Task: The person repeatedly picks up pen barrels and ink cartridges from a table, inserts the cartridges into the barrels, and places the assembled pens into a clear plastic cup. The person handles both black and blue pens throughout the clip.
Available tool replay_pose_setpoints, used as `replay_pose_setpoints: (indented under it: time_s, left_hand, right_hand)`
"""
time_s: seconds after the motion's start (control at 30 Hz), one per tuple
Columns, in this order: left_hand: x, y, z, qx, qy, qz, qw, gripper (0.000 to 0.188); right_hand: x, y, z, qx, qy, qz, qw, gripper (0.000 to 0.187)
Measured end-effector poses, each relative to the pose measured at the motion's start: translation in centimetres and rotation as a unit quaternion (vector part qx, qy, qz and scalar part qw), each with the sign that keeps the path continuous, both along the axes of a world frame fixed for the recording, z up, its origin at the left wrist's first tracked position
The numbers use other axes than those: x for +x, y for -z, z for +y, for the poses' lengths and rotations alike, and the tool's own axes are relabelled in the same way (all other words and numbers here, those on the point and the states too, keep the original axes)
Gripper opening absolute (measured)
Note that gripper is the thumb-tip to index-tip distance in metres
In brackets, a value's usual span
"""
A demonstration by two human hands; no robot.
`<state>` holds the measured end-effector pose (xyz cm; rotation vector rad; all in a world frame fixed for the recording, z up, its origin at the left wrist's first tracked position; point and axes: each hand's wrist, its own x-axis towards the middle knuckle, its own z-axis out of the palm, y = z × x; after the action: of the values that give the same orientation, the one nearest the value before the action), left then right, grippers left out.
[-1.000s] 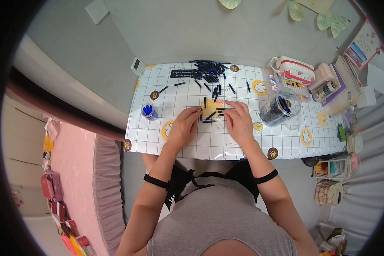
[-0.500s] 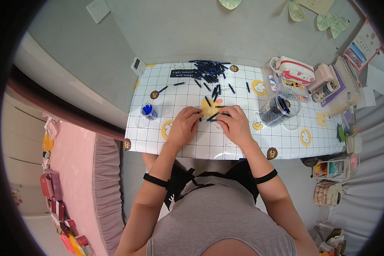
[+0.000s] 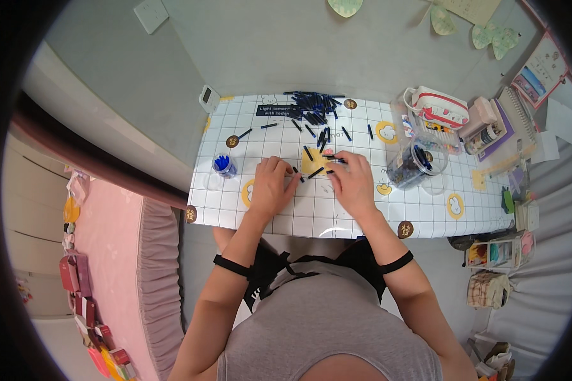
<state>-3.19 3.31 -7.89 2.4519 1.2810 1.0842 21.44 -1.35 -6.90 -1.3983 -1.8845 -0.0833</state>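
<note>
My left hand (image 3: 273,189) rests low over the table with thumb and fingers apart, open. At its fingertips lies a short dark stick, which looks like a pen ink cartridge (image 3: 300,177). My right hand (image 3: 354,185) is closed about a few similar cartridges (image 3: 334,158) at its fingertips; their exact number is partly hidden. Between the hands, another cartridge (image 3: 316,173) lies slanted by the yellow square (image 3: 310,166) on the table. More cartridges are scattered just beyond, and a dense pile of them (image 3: 314,105) sits at the far edge.
A small clear cup (image 3: 224,166) with blue pieces stands to the left. On the right is a larger clear jar (image 3: 408,170) holding dark cartridges. Behind it are a white pencil case (image 3: 442,106) and notebooks (image 3: 515,108). The table (image 3: 286,219) has a white grid cover.
My right fingers have moved slightly away, up onto the cartridges at the right of the yellow square. My left fingers have drawn back a little and opened from the cartridge beside them.
</note>
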Motion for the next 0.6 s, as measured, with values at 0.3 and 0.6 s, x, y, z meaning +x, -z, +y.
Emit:
replay_pose_setpoints:
  time_s: [0.3,0.6]
  left_hand:
    - [1.3,-0.5,1.3,-0.082,-0.077,0.075,0.991,0.019]
    - [1.2,-1.8,1.4,-0.179,-0.103,0.138,0.969,0.025]
  right_hand:
    - [-1.5,0.2,2.0,-0.094,-0.036,-0.06,0.993,0.019]
    - [-1.9,0.0,3.3,-0.059,-0.013,0.067,0.996,0.008]
